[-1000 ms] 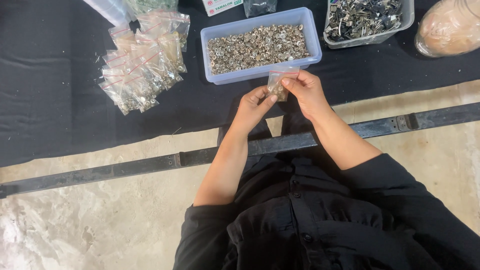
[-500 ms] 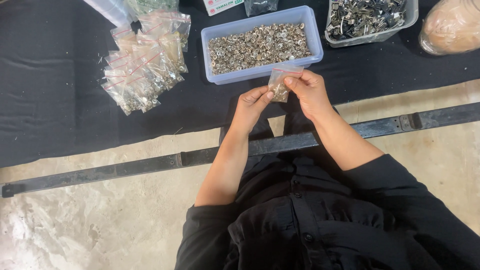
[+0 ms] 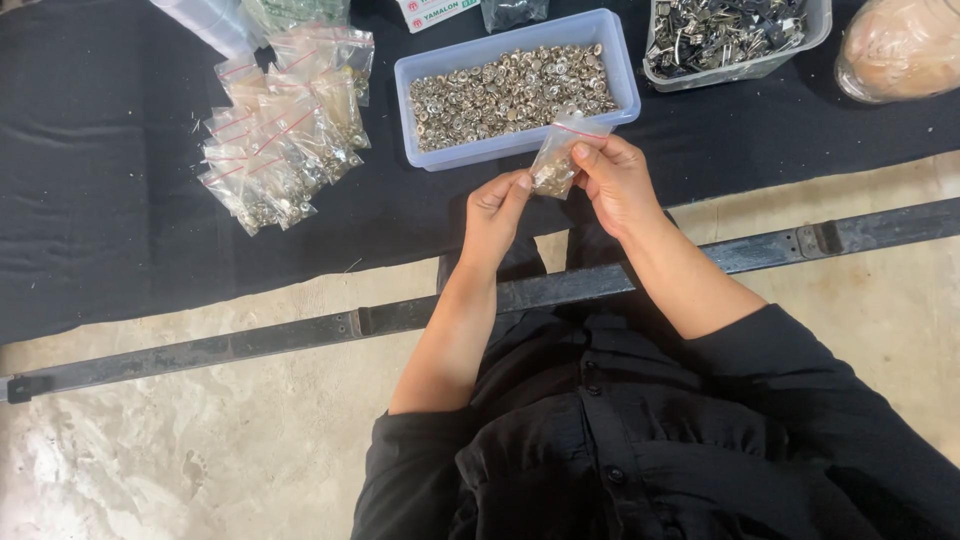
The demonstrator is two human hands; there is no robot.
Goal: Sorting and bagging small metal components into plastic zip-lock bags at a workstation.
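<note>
The person is wearing a black button-up shirt (image 3: 640, 440) of plain cloth, with small dark buttons running down the front placket. Its sleeves are sitting pushed up near the elbows, leaving both forearms bare. The left hand (image 3: 495, 215) and the right hand (image 3: 618, 180) are showing no gloves, rings or watch, and the fingernails are looking short and unpainted.

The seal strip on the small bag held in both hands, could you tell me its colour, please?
Red, along the top of the clear small bag, seen in the head view.
</note>
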